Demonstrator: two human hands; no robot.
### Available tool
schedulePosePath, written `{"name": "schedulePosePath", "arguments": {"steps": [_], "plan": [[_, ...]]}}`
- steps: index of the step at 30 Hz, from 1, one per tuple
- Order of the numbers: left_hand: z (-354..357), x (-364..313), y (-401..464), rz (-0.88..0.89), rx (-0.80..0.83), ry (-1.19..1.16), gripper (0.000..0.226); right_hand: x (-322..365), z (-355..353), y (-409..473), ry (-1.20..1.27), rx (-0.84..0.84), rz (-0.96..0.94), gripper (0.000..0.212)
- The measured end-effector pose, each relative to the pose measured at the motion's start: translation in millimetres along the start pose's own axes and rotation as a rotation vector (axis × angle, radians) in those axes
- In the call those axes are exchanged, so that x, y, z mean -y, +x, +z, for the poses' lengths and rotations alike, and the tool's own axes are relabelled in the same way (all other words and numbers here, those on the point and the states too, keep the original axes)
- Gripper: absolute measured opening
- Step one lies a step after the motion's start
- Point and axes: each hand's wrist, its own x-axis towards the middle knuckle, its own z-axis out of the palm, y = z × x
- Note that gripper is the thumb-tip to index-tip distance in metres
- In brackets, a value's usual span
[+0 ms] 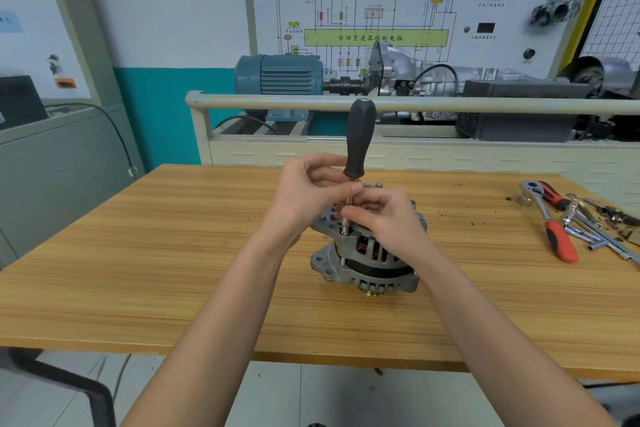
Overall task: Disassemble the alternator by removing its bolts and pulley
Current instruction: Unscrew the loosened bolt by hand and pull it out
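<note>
From the head view, the alternator point(367, 253) stands in the middle of the desk point(138, 253), with its pulley end down against the wood. My left hand point(308, 191) and my right hand point(384, 215) are both over its upper housing. A nut driver point(360, 139) with a dark handle stands almost upright there, and its tip sits on a bolt point(345, 231) at the edge of the housing. The fingers of my left hand are curled and pinch the thin shaft just under the handle. The fingers of my right hand pinch the shaft lower, close to the bolt. Nobody holds the alternator body itself.

I think this is the risk: if I turn hard, the body may rotate or tip on the pulley. If the shaft leans, the tip may slip off the bolt head and damage it. The red-handled ratchet point(550, 222) lies well apart, on the right side.
</note>
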Motion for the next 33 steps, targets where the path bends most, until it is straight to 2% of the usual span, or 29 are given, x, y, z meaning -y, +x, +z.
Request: {"name": "schedulePosePath", "arguments": {"steps": [2, 4, 8, 10, 14, 20, 24, 28, 30, 33], "plan": [[-4, 1, 0, -0.026, 0.072, -0.04, 0.029, 2, -1, -1, 0.0, 0.032, 0.002, 0.025], [-7, 1, 0, -0.034, 0.077, -0.05, 0.026, 5, -1, -1, -0.003, 0.077, 0.002, 0.025], [-4, -2, -1, -0.005, -0.007, -0.001, 0.024, 6, -1, -1, 0.012, 0.106, -0.002, 0.023], [-1, 0, 0, 0.005, -0.074, 0.002, 0.024, 5, 0, -1, 0.001, 0.075, -0.003, 0.012], [2, 5, 0, 0.004, -0.143, -0.017, 0.026, 3, 1, -1, 0.02, -0.007, 0.0, 0.012], [-1, 10, -2, -0.021, 0.07, -0.064, 0.015, 4, 1, -1, 0.016, 0.044, -0.006, 0.022], [-2, 11, -2, -0.007, -0.002, -0.062, 0.011, 6, 0, -2, 0.031, 0.079, -0.002, 0.017], [5, 10, 1, -0.024, -0.096, -0.007, 0.015, 7, 2, -3, 0.039, 0.022, -0.023, 0.014], [6, 9, 2, -0.015, -0.078, -0.014, 0.017, 5, 2, -2, 0.062, -0.014, -0.023, 0.013], [3, 8, -1, -0.002, 0.037, -0.079, 0.018, 3, 0, -1, 0.055, -0.019, -0.012, 0.015]]}}
